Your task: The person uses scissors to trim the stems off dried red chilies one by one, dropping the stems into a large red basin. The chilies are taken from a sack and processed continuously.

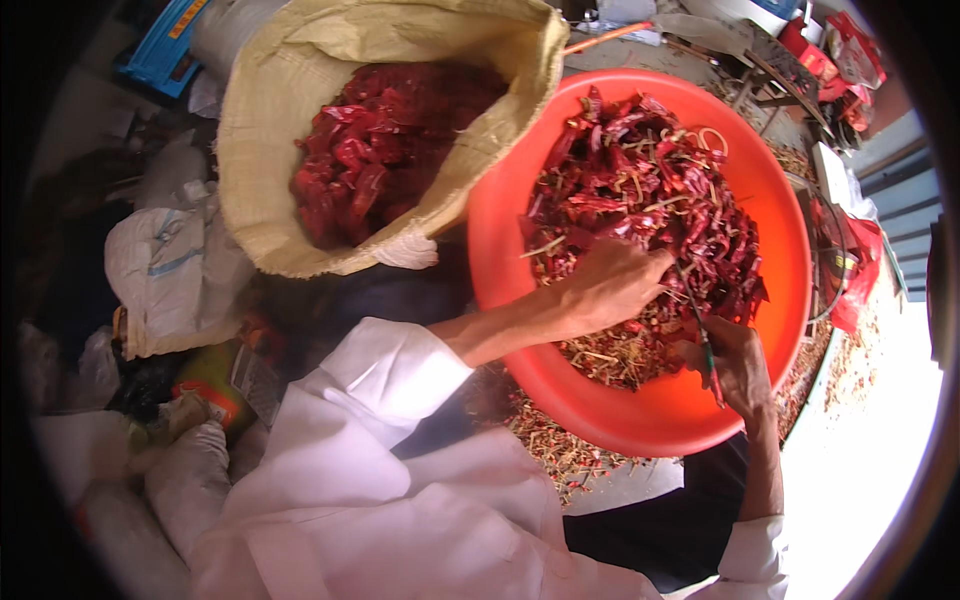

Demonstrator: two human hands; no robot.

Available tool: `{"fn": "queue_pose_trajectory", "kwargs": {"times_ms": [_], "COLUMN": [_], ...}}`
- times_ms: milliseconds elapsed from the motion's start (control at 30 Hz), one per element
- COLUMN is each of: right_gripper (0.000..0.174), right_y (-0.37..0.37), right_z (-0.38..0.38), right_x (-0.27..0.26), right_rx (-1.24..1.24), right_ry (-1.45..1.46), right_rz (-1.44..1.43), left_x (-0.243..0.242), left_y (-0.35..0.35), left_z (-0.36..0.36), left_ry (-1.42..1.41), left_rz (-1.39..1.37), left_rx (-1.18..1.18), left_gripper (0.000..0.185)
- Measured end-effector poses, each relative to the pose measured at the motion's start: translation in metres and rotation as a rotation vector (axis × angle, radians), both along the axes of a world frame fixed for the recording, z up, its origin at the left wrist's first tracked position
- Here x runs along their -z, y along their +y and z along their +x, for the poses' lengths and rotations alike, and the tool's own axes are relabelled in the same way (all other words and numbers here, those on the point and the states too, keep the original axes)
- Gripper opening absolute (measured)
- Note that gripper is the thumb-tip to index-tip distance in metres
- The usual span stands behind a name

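Note:
A red plastic basin [491, 225] holds a heap of dried red chili peppers [637, 172], with cut stems and bits gathered at its lower side. Over the heap, my left hand [619, 285] has its fingers closed at the peppers; what lies between the fingertips is too small to tell. My right hand [731, 360], at the basin's lower right, grips the red and green handle of a thin dark metal tool [691, 300], perhaps scissors. The tool's far end points up to my left fingers. Its tip is partly hidden among the peppers.
An open woven sack [244, 165] with red peppers stands left of the basin. Chili stems and scraps [562, 442] lie on the floor below the basin. White sacks [169, 277] are at the left, a red plastic bag [855, 262] at the right, and a stick [607, 37] lies behind.

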State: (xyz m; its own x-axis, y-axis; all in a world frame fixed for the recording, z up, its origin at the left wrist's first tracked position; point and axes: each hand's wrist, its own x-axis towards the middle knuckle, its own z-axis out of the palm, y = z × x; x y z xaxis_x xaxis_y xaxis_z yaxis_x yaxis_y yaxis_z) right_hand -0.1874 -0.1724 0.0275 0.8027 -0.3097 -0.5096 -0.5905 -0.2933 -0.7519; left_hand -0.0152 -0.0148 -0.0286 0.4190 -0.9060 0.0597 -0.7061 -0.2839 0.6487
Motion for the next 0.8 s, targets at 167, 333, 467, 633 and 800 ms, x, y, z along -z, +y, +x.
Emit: {"fn": "queue_pose_trajectory", "kwargs": {"times_ms": [167, 333, 467, 633, 800], "right_gripper": [0.033, 0.032, 0.033, 0.036, 0.041], "right_y": [-0.005, 0.001, 0.010, 0.013, 0.018], "right_z": [-0.007, -0.009, -0.011, -0.017, -0.021], "right_x": [-0.012, 0.007, 0.018, 0.008, 0.013], "right_rx": [-0.158, -0.133, -0.051, 0.177, 0.257], "right_ry": [-0.159, -0.221, -0.237, -0.007, -0.070], "right_rz": [-0.273, -0.196, 0.098, 0.563, 0.874], "left_x": [-0.003, -0.004, -0.001, 0.007, 0.008], "left_y": [0.003, 0.008, 0.011, 0.009, 0.008], "left_z": [0.000, -0.001, -0.001, -0.003, -0.004], "left_ry": [-0.039, -0.107, -0.117, -0.078, 0.078], "left_rz": [-0.107, -0.085, -0.139, -0.258, -0.262], "left_rx": [0.018, 0.040, 0.054, 0.043, 0.052], "left_gripper": [0.021, 0.022, 0.022, 0.030, 0.028]}}
